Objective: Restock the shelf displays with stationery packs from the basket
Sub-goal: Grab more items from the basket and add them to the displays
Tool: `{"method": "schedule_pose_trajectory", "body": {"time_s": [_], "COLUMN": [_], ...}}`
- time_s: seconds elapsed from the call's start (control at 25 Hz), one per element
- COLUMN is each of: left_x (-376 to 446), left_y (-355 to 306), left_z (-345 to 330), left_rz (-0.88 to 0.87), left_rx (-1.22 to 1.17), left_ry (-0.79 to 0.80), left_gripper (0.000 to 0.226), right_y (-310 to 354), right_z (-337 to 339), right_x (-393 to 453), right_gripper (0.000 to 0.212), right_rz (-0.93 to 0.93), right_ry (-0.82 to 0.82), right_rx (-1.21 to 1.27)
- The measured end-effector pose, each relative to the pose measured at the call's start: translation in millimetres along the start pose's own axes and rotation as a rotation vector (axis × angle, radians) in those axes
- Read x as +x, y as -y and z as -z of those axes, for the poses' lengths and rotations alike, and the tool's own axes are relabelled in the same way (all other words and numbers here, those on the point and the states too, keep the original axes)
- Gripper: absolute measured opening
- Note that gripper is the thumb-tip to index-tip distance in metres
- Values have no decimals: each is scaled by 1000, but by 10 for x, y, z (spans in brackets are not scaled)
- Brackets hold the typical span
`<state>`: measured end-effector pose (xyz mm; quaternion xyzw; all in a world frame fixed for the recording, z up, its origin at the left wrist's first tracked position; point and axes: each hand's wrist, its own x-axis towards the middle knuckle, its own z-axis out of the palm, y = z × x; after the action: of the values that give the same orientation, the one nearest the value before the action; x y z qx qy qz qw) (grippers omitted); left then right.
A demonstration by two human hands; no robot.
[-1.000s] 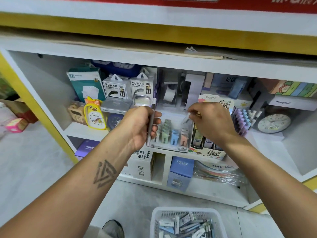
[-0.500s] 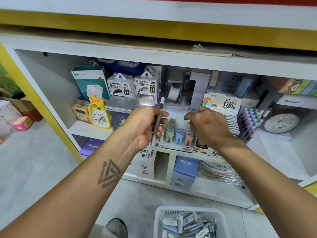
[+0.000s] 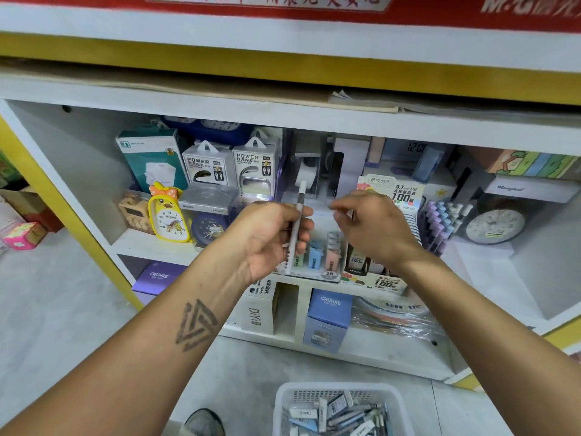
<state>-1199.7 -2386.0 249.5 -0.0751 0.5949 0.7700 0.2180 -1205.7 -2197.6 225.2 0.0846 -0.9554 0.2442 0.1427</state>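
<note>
Gripping an upright grey pen (image 3: 295, 228), left hand (image 3: 270, 237) should steady it while right hand (image 3: 371, 225), fingers curled, possibly pinching something small, aims for the clear display tray (image 3: 327, 275)

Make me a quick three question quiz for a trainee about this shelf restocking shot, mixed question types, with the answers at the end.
1. True or false: the left hand grips a slim white pen-like stick held roughly upright.
2. Multiple choice: where is the white basket of stationery packs? A) on the upper shelf, B) on the floor below the hands, C) in the right hand.
3. Short answer: which item stands just left of the round blue clock on the shelf?

Key
1. True.
2. B. The right hand, fingers curled, hovers above the clear display tray; what it pinches, if anything, cannot be told.
3. The yellow duck clock.
</note>
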Motion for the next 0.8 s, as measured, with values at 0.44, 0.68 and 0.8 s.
{"method": "schedule_pose_trajectory", "body": {"time_s": [0.44, 0.68, 0.8], "left_x": [69, 178, 188], "left_y": [364, 579, 651], "left_z": [-893, -1188, -1317], "left_rz": [-191, -717, -855], "left_rx": [210, 1045, 1208], "left_ry": [215, 122, 212], "left_gripper": [13, 36, 45], "right_y": [-468, -956, -1079], "right_z": [832, 1286, 1346], "right_x": [-405, -693, -770], "right_gripper": [19, 16, 15], "right_rz": [-301, -346, -361], "right_ry": [-171, -479, -493], "right_rx": [989, 714, 657]}}
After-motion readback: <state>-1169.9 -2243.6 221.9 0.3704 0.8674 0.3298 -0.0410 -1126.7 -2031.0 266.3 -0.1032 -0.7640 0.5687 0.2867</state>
